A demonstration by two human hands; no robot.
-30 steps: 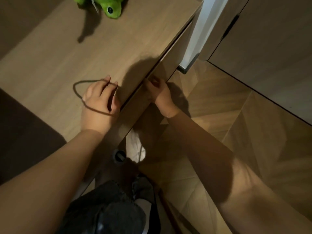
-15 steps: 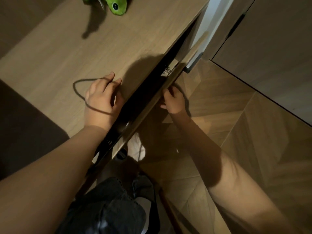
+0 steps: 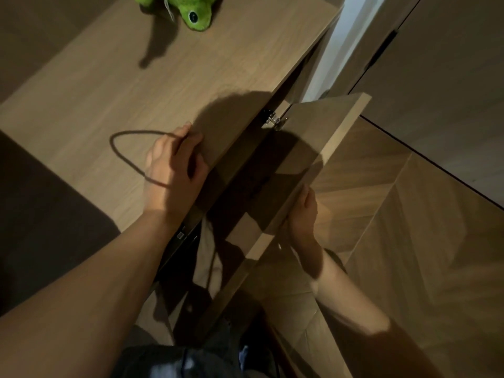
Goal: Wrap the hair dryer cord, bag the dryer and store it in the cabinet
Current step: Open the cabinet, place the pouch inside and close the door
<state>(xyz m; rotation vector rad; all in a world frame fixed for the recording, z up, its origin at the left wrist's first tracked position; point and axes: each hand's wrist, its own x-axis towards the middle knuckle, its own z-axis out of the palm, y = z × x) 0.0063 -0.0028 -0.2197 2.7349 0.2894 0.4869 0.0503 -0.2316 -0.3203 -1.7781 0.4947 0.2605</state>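
the cabinet door (image 3: 313, 159) is being swung wide open now — a second ago it was lying flush and closed, half a second ago only a narrow gap was showing at the hinge (image 3: 272, 120). its free edge is being gripped by the right hand (image 3: 302, 214), fingers curled round the panel, while the left hand (image 3: 174, 170) is being rested on the front edge of the cabinet top (image 3: 191, 85), much where it was lying before, fingers bent over the lip and nothing held. inside the opening, a pale bag-like shape (image 3: 207, 257) with a dark cord or strap hanging across it is being uncovered in the shadow; whether the hair dryer is in it cannot be told, and the dryer itself is not being seen anywhere. the task is being judged as either at its storing end or at fetching the dryer out — the frames are not settling which. a dark loop (image 3: 122, 156), perhaps a band, is lying on the top beside the left hand, unmoved, and a green plush toy (image 3: 191, 9) is sitting at the far end, nearer the frame's edge as the head is being shifted.
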